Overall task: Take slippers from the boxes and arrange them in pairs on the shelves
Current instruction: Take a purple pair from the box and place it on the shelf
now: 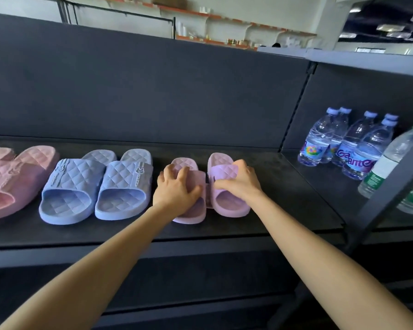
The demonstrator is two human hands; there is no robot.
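Two small lilac quilted slippers lie side by side on the dark shelf (284, 201), toes toward me. My left hand (177, 189) grips the strap of the left lilac slipper (193, 214). My right hand (240, 181) grips the strap of the right lilac slipper (227, 203). The two touch at their inner edges. To their left stands a blue pair (96, 189), set parallel. Further left, a pink pair (12, 177) is partly cut off by the frame edge.
Several water bottles (348, 144) stand on the neighbouring shelf bay at the right, past a dark upright post (377, 198). The shelf's back panel (153, 91) rises behind the slippers. Bare shelf surface lies between the lilac pair and the bottles.
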